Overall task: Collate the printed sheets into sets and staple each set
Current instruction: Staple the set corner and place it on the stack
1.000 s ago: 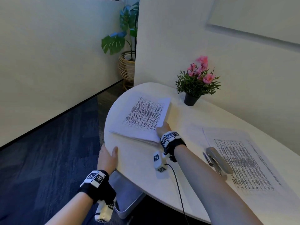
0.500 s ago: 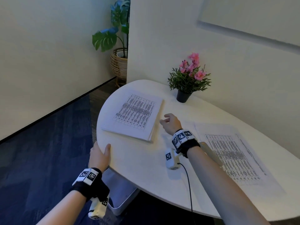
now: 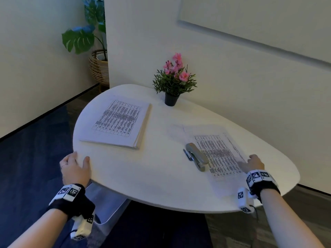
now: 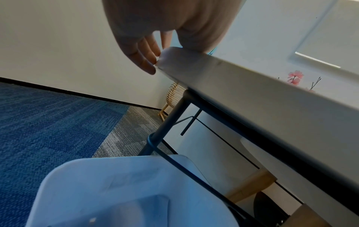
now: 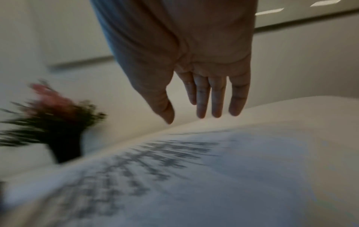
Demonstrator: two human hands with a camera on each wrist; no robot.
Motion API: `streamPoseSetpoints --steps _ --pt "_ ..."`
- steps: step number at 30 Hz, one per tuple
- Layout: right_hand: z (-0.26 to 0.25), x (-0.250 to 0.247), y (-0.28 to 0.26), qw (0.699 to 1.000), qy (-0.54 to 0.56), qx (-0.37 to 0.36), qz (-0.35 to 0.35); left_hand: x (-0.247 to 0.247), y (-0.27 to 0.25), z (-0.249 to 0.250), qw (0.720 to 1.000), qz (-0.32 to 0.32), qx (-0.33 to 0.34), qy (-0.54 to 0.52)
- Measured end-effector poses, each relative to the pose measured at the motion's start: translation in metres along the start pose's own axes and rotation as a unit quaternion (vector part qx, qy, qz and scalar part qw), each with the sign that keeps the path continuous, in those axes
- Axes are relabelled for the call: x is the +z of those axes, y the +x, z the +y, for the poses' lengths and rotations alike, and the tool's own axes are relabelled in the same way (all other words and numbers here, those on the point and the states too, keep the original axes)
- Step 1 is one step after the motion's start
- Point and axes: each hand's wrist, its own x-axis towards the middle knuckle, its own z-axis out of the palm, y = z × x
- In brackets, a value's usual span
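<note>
A neat stack of printed sheets lies on the left part of the white table. Looser printed sheets are spread on the right, and a grey stapler lies on their left edge. My right hand is at the right side of these sheets. Its fingers are straight and empty, just above the blurred paper. My left hand rests on the table's near-left edge with the thumb on top. Its fingers hang relaxed beside the rim.
A small pot of pink flowers stands at the back of the table against the wall. A white bin sits under the table by its dark metal legs. A large plant in a wicker basket stands on the floor.
My right hand has left the left stack and swung across to the right-hand sheets, uncovering the stapler. The left hand has stayed on the table edge.
</note>
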Motion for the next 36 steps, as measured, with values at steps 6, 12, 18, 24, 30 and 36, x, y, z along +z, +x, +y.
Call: streamPoseSetpoints --steps 6,12,18,24,30,36 --pt "0.061 0.006 0.030 0.988 -0.091 0.116 -0.043 -0.007 -0.008 -0.002 0.999 -0.006 0.030 0.014" --pt "0.048 -0.002 0.025 0.987 -0.097 0.086 -0.091 -0.007 -0.007 -0.005 0.999 -0.009 0.031 0.016" --pt "0.049 0.012 0.034 0.988 -0.114 0.055 -0.090 -0.006 -0.011 -0.004 1.000 -0.013 0.023 0.016" --pt "0.050 -0.003 0.013 0.990 -0.058 0.092 -0.088 -0.013 -0.013 0.002 0.999 -0.024 0.020 0.020" --pt "0.038 0.001 -0.007 0.997 -0.055 0.022 -0.059 -0.014 -0.012 0.003 0.999 -0.025 0.017 0.022" --pt "0.003 -0.041 -0.044 0.973 0.137 -0.061 0.175 -0.018 -0.012 0.004 0.999 -0.042 0.017 0.023"
